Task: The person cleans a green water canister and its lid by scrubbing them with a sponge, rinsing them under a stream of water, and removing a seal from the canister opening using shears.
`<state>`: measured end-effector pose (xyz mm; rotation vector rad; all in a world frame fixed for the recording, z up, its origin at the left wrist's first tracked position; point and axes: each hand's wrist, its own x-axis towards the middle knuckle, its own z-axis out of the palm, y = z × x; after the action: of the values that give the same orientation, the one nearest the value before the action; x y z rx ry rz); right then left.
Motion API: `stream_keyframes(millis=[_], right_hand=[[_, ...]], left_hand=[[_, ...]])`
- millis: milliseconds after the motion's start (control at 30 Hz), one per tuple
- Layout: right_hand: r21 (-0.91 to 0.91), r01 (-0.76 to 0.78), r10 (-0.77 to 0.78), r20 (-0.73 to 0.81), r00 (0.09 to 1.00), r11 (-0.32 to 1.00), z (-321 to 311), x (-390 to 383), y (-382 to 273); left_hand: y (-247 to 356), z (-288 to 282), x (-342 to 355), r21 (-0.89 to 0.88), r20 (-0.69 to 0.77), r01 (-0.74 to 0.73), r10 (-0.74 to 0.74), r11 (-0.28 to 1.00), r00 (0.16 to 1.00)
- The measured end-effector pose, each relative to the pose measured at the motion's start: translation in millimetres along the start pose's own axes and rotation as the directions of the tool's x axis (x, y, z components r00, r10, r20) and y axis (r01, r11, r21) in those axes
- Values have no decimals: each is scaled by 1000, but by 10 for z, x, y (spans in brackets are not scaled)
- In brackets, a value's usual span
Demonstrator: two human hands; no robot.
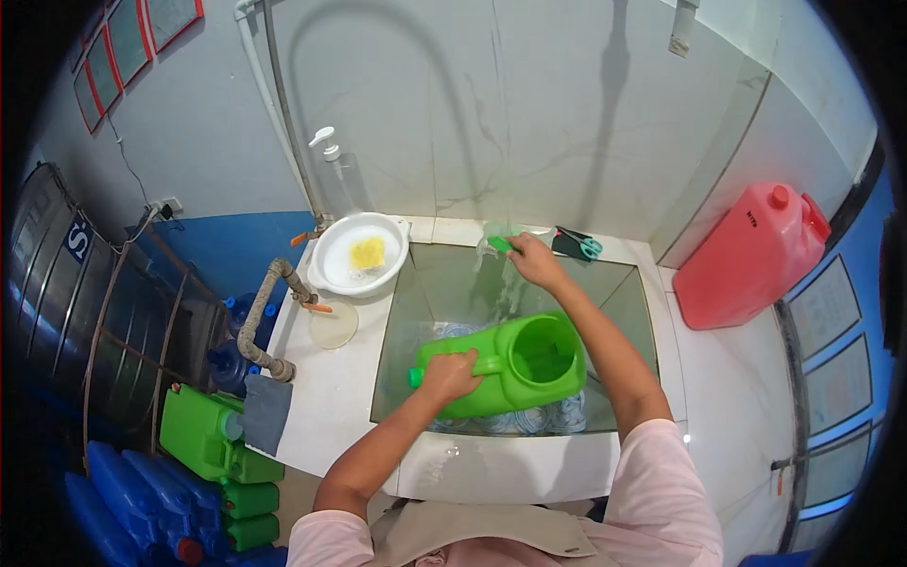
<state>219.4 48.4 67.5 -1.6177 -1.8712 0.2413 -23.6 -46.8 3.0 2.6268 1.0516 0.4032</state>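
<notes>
My left hand (452, 378) is wrapped round the handle of a bright green plastic jug (501, 402). The jug lies tilted over the sink (402, 312), its wide round opening on the right and a small green cap at its left end. Further back, at the sink's far edge, my right hand (532, 262) is closed on a small green piece (501, 245); its kind is unclear. Beside that hand, a pale streak that looks like water runs down into the sink. Several clear rounded containers (567, 414) lie in the sink, partly hidden by the jug.
A white basin (331, 276) with a yellow sponge (367, 252) stands left, before a pump bottle (342, 184). Teal-handled scissors (590, 248) lie on the back ledge. A pink jug (751, 260) stands right. A pipe tap (260, 321) rises left; green (194, 430) and blue jugs (142, 491) stand below.
</notes>
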Motion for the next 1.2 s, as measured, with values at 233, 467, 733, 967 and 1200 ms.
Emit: stream_keyframes(millis=[233, 467, 733, 967, 1200], right_hand=[[45, -326, 325, -285, 901, 944, -614, -359, 716], [193, -368, 387, -68, 920, 909, -978, -945, 276], [-667, 71, -42, 60, 997, 742, -770, -1339, -166], [-732, -157, 245, 15, 969, 663, -581, -1441, -422], [-731, -479, 829, 211, 518, 485, -984, -1106, -84]], left_hand=[[64, 46, 69, 1, 0, 93, -93, 996, 996], [342, -57, 405, -16, -14, 110, -110, 994, 994], [517, -64, 635, -15, 53, 64, -63, 998, 997], [616, 9, 661, -56, 60, 42, -39, 998, 997], [902, 17, 714, -56, 36, 55, -53, 997, 998]])
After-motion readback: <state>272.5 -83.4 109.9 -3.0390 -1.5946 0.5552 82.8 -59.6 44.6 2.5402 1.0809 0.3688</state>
